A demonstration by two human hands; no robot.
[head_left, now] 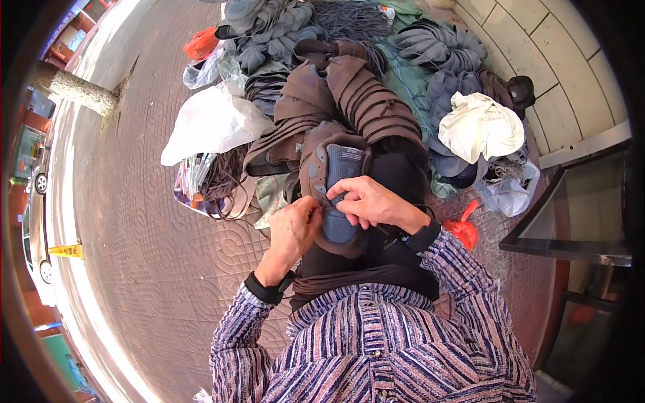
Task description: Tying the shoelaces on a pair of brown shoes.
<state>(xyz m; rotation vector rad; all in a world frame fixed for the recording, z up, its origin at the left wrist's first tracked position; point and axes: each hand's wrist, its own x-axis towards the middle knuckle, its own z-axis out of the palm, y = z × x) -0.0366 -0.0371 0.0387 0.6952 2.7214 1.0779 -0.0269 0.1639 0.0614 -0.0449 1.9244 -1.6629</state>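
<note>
Two hands: both of mine work on one shoe top [334,195], which lies on my lap so it stays put.
Left hand [293,228]: fingers pressed together, pinching something thin at the shoe top's left edge; it is too small to tell what.
Right hand [366,201]: fingers curled over the grey middle part, pinching it down so it does not slide.
Brown pile [349,94]: more brown shoe tops stacked in a row on the floor just past my knees, close enough to reach.
White bag [211,124]: lies on the floor left of the pile.
Cream cloth [480,124]: sits on grey pieces to the right.
</note>
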